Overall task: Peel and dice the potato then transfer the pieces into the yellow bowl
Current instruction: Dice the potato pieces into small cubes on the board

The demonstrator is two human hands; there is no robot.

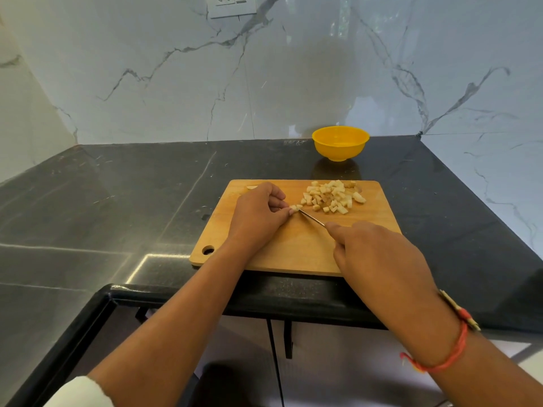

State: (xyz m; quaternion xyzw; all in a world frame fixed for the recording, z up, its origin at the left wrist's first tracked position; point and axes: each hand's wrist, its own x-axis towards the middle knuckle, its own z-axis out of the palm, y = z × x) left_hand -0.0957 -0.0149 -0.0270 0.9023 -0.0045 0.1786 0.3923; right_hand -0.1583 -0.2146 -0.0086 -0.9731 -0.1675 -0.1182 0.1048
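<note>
Yellow bowl (340, 143) beyond cutting board (296, 248)

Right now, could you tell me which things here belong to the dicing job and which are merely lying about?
Belongs to the job:
- knife in right hand
- potato strip pinched by left hand
- diced pile
- cutting board
- yellow bowl, appears empty

Just there:
- wall socket
- red wrist thread

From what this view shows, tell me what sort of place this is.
Most likely a home kitchen: a dark stone counter against a marble-look wall, cabinet doors below, and a wooden cutting board with diced potato beside a yellow bowl.
</note>
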